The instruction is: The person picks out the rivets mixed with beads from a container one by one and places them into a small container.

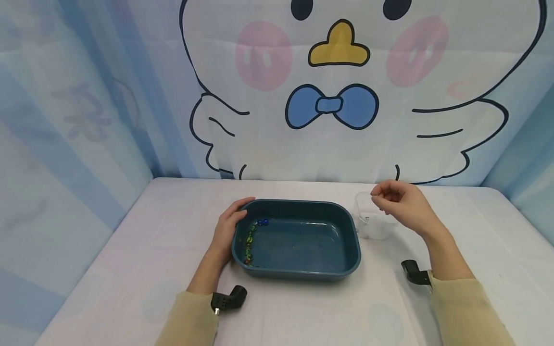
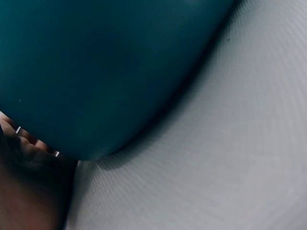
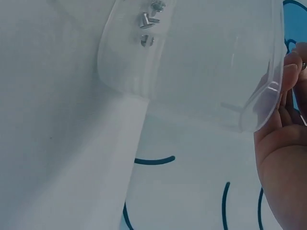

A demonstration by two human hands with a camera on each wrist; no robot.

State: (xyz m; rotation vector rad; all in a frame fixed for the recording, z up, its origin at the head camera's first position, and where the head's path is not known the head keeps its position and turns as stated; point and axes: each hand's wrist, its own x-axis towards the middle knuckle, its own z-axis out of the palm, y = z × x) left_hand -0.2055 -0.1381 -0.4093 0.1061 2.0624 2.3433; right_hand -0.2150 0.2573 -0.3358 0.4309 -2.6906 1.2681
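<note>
A dark teal basin [image 1: 298,275] stands on the table, with a row of small shiny coloured marbles [image 1: 249,239], blue, green and reddish, along its left inner side. My left hand [image 1: 226,229] holds the basin's left rim, thumb over the edge and fingers along the outer wall. To the right of the basin is a clear plastic container [image 1: 373,226] with several small silvery metal pieces [image 3: 147,21] inside. Above its rim my right hand [image 1: 400,204] has thumb and fingertips together, pinching a tiny silvery piece [image 3: 304,66], mostly cut off by the right wrist view's edge.
A white cloth covers the table [image 1: 303,312]. Behind it hangs a curtain [image 1: 268,144] printed with a cartoon figure. The clear container stands close beside the basin's right wall.
</note>
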